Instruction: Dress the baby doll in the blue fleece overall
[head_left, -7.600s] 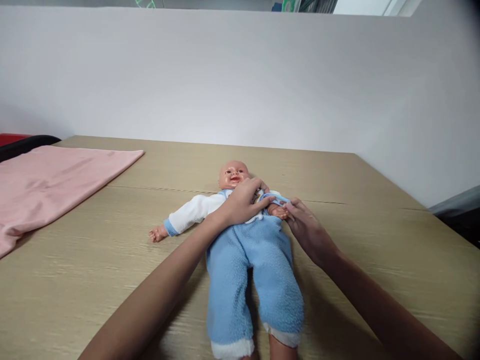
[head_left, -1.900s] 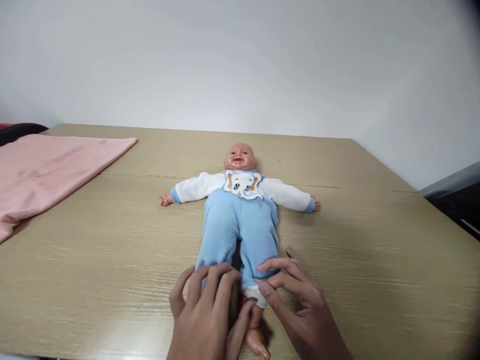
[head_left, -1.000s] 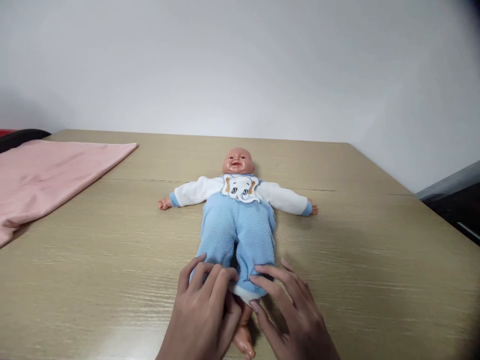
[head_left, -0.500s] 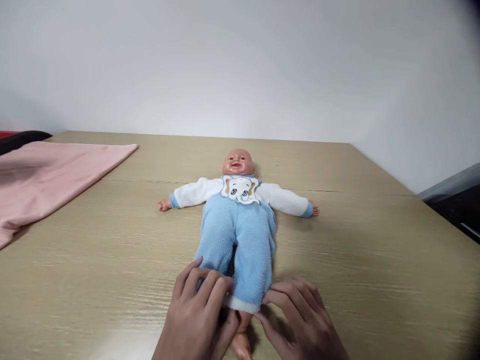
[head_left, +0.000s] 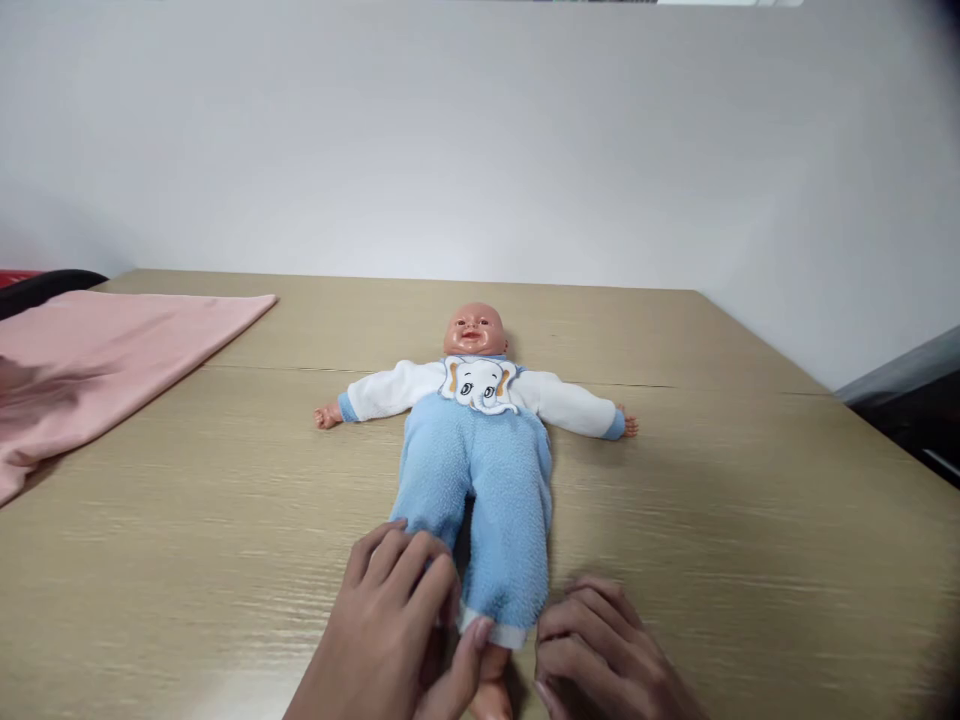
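A baby doll [head_left: 475,330] lies on its back with its arms spread. It wears a white and light-blue fleece outfit [head_left: 472,450] with an elephant face on the chest. My left hand [head_left: 394,620] lies over the lower end of the trouser leg on the left, fingers curled, its thumb on the white cuff [head_left: 510,636] of the other leg. Just right of that cuff is my right hand [head_left: 600,650], fingers bent together and apart from the fabric. One bare foot [head_left: 491,695] shows below the cuff; the other is hidden behind my left hand.
A pink cloth [head_left: 150,350] is spread at the left of the wooden table [head_left: 750,500]; a blurred shape sits at its left edge. A white wall [head_left: 480,150] stands behind. Dark objects [head_left: 900,425] lie beyond the right edge.
My right hand has come off the cuff and moved slightly right and down. The cuff hangs a little lower, and my left thumb has moved up onto it.
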